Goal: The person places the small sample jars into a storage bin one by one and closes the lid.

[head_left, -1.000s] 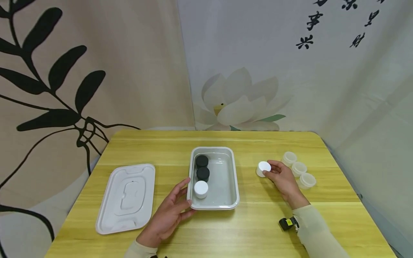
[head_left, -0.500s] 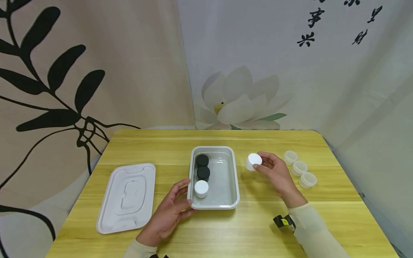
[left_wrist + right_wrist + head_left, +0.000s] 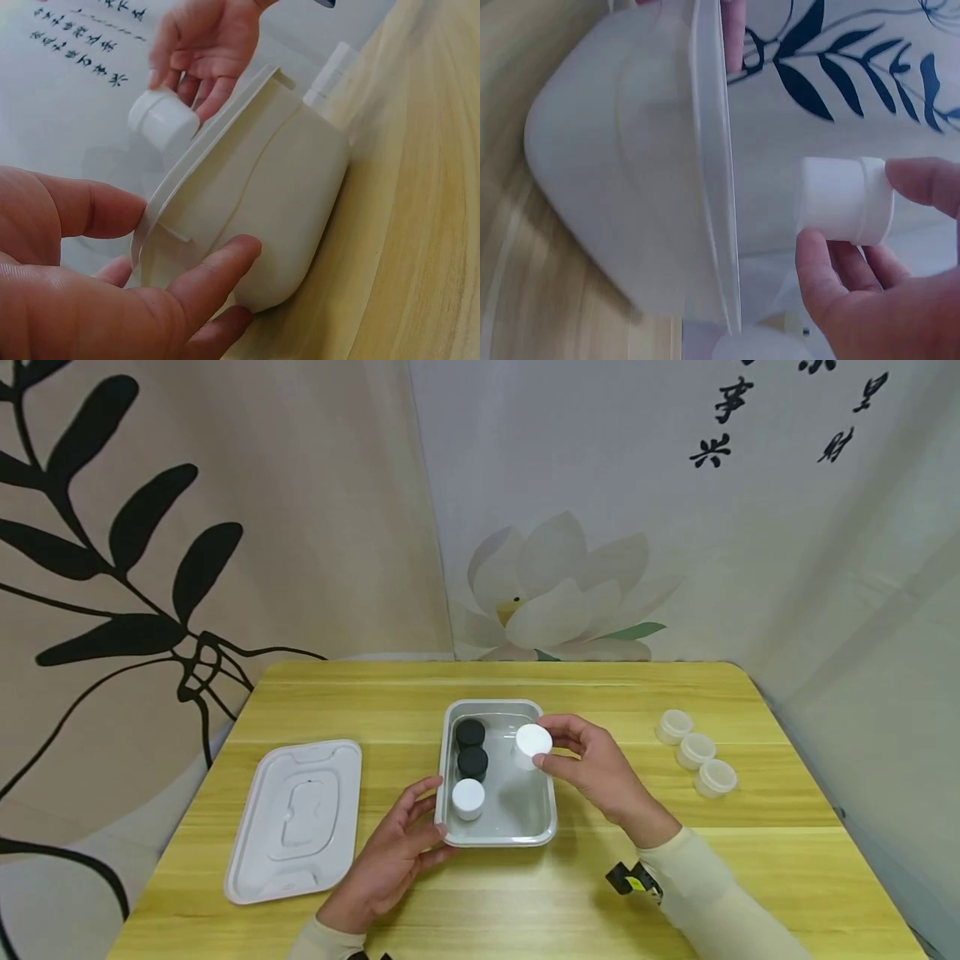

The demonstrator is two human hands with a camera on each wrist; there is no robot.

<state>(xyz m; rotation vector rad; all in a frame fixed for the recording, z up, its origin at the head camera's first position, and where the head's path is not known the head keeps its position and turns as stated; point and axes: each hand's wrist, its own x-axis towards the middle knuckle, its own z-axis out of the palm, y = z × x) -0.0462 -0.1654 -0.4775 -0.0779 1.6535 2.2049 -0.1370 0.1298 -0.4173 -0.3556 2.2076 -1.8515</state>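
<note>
My right hand [image 3: 600,768] pinches a small white screw-top jar [image 3: 532,741] between thumb and fingers. It is held over the right side of a white plastic box [image 3: 551,793], above the rim in the right wrist view. Inside the box, two black-topped jars [image 3: 472,763] and a white-topped jar [image 3: 468,800] line the left side. My left hand [image 3: 393,856] holds the box at its near left corner. In the left wrist view, its fingertips [image 3: 244,251] press the outer wall of the box, and another finger meets the rim.
A white lid [image 3: 296,822] lies flat on the wooden table [image 3: 637,902], left of the box. To the right, three translucent jars [image 3: 696,750] stand in a slanting row. Printed curtains [image 3: 570,460] hang behind the table.
My right hand has carried the white jar leftward, from beside the translucent jars to over the box. My left hand and the box have stayed in place.
</note>
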